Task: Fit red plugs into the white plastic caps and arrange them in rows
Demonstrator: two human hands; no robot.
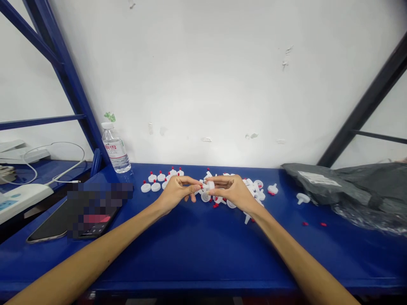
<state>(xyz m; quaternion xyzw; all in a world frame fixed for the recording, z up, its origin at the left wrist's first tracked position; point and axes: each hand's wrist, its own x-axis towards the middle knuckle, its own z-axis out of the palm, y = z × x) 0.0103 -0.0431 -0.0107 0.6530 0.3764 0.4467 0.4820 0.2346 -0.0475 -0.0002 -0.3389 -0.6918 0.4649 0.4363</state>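
Observation:
My right hand [234, 191] pinches a white nozzle cap [210, 185] by its round base, the spout pointing left. At the spout's end, the thumb and fingers of my left hand [174, 192] are closed on a small red tip cap [201, 185]. The two parts meet or nearly touch; my fingertips partly hide the joint. Behind and right of my hands lies a loose pile of white nozzle caps [258, 185] with several red tip caps [216, 205] among them. Left of my left hand, several white caps with red tips [155, 186] stand upright in rows.
A water bottle [116, 148] stands at the back left, with phones [51, 222] in front of it and a power strip [22, 199] beyond. Dark plastic bags [352, 186] lie at the right. Two red tip caps [323, 224] rest on the blue table [197, 254].

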